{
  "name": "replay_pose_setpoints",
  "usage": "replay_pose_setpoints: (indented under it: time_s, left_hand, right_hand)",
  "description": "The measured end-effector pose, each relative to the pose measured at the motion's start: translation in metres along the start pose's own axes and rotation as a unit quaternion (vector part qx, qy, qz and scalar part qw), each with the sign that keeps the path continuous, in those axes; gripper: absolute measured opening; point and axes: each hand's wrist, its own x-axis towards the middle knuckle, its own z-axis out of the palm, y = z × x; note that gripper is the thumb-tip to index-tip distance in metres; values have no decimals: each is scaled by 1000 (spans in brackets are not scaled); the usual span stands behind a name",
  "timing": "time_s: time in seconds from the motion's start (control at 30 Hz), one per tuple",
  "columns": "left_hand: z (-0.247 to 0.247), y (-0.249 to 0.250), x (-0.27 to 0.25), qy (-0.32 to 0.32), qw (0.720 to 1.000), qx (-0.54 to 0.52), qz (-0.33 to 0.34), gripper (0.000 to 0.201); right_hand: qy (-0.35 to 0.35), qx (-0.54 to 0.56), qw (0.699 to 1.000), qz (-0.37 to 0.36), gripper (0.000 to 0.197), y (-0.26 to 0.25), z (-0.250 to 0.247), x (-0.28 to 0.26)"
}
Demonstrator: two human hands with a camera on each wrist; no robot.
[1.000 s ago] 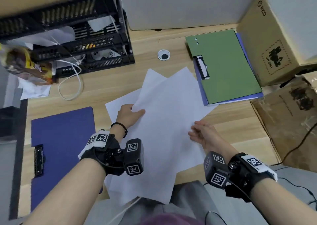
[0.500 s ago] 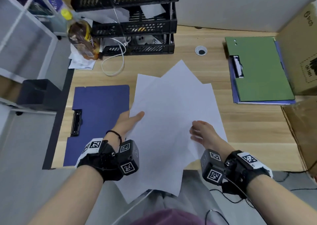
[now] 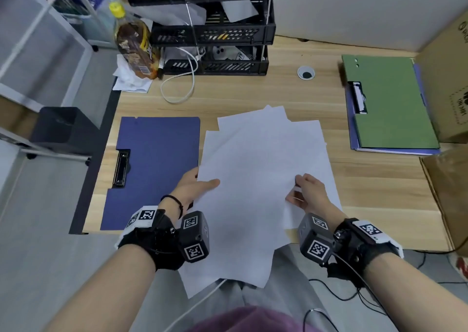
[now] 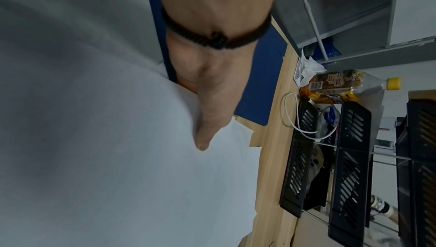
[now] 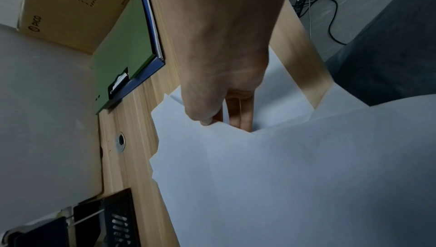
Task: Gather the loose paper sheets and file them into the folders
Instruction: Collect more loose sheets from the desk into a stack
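Several white paper sheets lie fanned in a loose pile at the middle of the wooden desk, overhanging its front edge. My left hand holds the pile's left edge, thumb on top and fingers hidden beneath. My right hand pinches the right side of the sheets, thumb above and fingers under a sheet. An open blue folder with a black clip lies left of the pile. A green folder rests on another blue one at the right.
Stacked black trays stand at the desk's back, with a brown drink bottle and a white cable beside them. Cardboard boxes crowd the right edge. A cable grommet sits near the back.
The sheets have been drawn together into a tighter pile, shifted toward the blue folder. The head view swung left, bringing the whole blue folder and the bottle into sight.
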Motion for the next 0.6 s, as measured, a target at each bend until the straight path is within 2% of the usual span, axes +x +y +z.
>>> replay_pose_setpoints:
  time_s: [0.1, 0.27, 0.33, 0.43, 0.6]
  left_hand:
    - [4, 3, 4, 28, 999, 16, 5, 33]
    - [11, 12, 13, 76, 996, 24, 26, 31]
    - [15, 17, 18, 93, 995, 26, 34, 35]
    - [23, 27, 29, 97, 994, 35, 44, 40]
    - [51, 45, 44, 54, 996, 42, 50, 36]
  right_hand:
    - [51, 10, 998, -22, 34, -3, -19, 4]
    - [84, -31, 995, -36, 23, -5, -61, 10]
    - [72, -52, 996, -27, 23, -4, -75, 11]
    - [2, -110, 994, -4, 20, -1, -85, 11]
    - [-44, -168, 985, -18, 18, -5, -80, 11]
